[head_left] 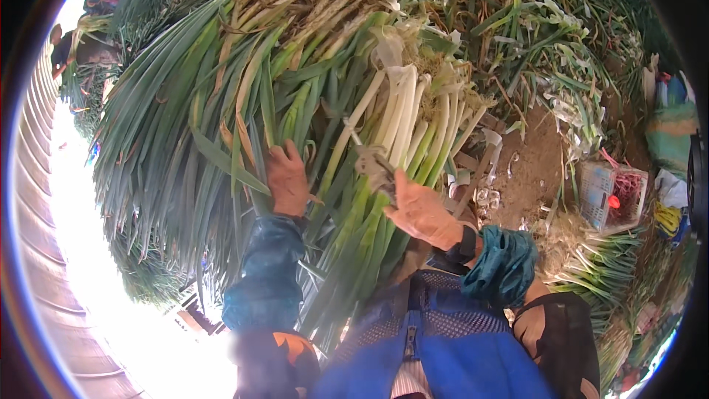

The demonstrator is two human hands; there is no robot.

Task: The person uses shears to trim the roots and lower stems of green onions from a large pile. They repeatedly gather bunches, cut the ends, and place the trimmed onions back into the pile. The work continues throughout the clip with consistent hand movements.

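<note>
A big heap of leeks (170,125) with long green leaves lies before me, its pale roots toward the top. My left hand (289,183) rests among the green leaves, thumb apart from the fingers, some fingertips partly hidden by foliage. In my right hand (427,211) is a knife (375,168), its narrow metal blade angled up and left and its handle seemingly wrapped in grey material. The knife lies over a bundle of white-stalked leeks (401,114), whose stalks look cleaner than those in the heap behind.
Stripped leaves and peelings (546,37) cover the ground at the upper right. Farther right, a white plastic crate (597,196) holds reddish strands beside another bundle of leeks (602,270). A ribbed pale surface (44,199) curves along the left edge.
</note>
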